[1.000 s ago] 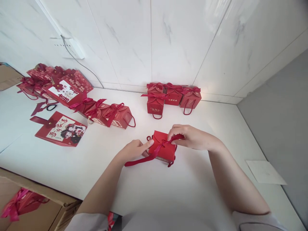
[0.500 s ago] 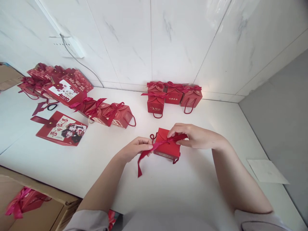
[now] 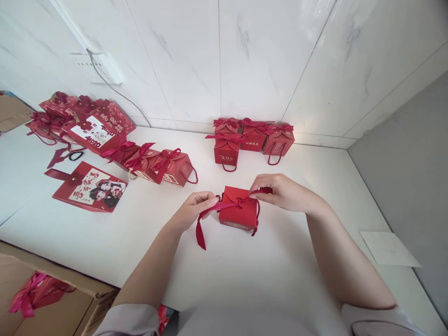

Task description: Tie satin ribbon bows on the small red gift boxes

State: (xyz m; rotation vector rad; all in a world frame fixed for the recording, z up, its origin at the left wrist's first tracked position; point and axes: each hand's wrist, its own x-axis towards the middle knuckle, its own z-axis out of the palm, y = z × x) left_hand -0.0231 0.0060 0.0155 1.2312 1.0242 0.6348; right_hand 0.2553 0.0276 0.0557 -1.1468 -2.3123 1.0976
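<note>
A small red gift box (image 3: 238, 216) with dark red cord handles sits on the white tabletop between my hands. Across its top runs a red ribbon (image 3: 227, 204), crossed or knotted at the middle of the lid. My left hand (image 3: 196, 209) pinches the ribbon's left part between thumb and fingers, and the loose tail hangs below it onto the table side. On the other side my right hand (image 3: 276, 192) grips the ribbon's right end, its tip showing above the fingers. Both ends are drawn outward from the knot.
Against the tiled wall stand several bow-tied red boxes (image 3: 254, 139). More tied boxes (image 3: 175, 167) and larger printed gift boxes (image 3: 93, 133) cover the left side. At lower left, a cardboard carton (image 3: 70, 305) holds a red box. White paper (image 3: 388, 248) lies at right.
Both hands have drawn the ribbon ends apart, the left going slightly left and up. The box has turned and shifted slightly left, and the knot sits closer to the lid.
</note>
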